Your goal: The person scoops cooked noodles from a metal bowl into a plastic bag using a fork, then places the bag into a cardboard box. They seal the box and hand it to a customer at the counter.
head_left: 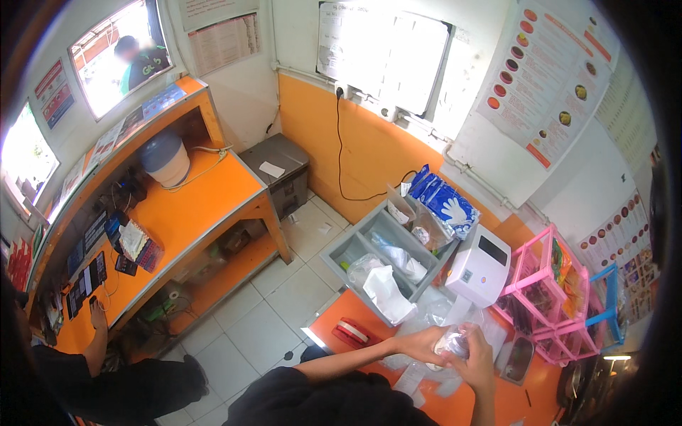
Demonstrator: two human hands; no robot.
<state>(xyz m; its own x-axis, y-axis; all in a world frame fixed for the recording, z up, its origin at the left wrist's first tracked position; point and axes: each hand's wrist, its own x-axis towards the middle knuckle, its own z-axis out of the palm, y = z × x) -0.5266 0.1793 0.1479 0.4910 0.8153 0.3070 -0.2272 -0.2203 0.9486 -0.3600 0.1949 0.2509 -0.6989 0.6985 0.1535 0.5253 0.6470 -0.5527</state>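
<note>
Over the orange table, both of my hands are closed around a small rounded container in shiny clear plastic (455,343); its exact kind is hard to make out. My left hand (420,345) grips it from the left and my right hand (479,363) from the right, with the fingers curled over its top. Beneath and beyond the hands lie crumpled clear plastic bags (435,307) and a white paper slip (410,380). To the left of my hands rests a red-and-white object (352,332). A white label printer (479,265) stands just beyond, with a paper strip hanging from its front.
A grey divided tray (341,254) holds plastic bags and white paper. Behind it lies a blue glove packet (445,202). Pink baskets (543,284) and a metal tin (517,359) stand to the right. At left, another person's hand (98,317) is over the orange counter (213,186).
</note>
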